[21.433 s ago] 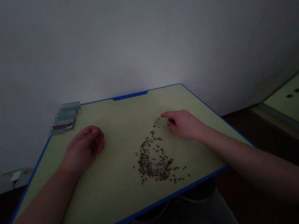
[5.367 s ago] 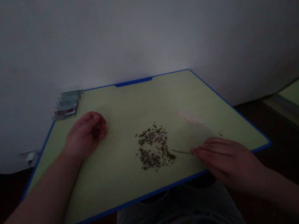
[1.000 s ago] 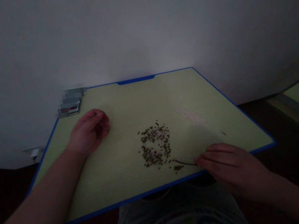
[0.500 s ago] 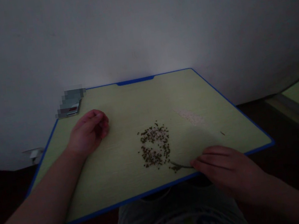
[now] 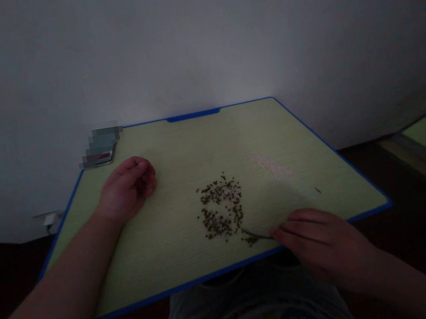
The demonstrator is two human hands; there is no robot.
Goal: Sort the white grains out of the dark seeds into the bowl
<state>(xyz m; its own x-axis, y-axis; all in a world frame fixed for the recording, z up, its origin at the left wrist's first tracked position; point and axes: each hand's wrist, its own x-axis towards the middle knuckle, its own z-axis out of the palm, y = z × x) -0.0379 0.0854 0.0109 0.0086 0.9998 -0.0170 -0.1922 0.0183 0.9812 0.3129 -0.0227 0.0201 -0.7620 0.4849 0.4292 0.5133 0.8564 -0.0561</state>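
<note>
My right grip (image 5: 324, 244) is pinching a thin, curved tool (image 5: 263, 236) beside dark grains (image 5: 251, 241) near the mixed pile (image 5: 215, 223); sweeping too hard could spill them off the counter (image 5: 179, 146). My left grip (image 5: 129, 185) is resting curled, closure unclear.

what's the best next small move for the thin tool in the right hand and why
Probably a short drag of the thin tool toward the table's near edge, bringing a few more dark grains out: the right hand holds it with the tip by the mixed pile's near right corner, where a small dark cluster lies just apart.
</note>
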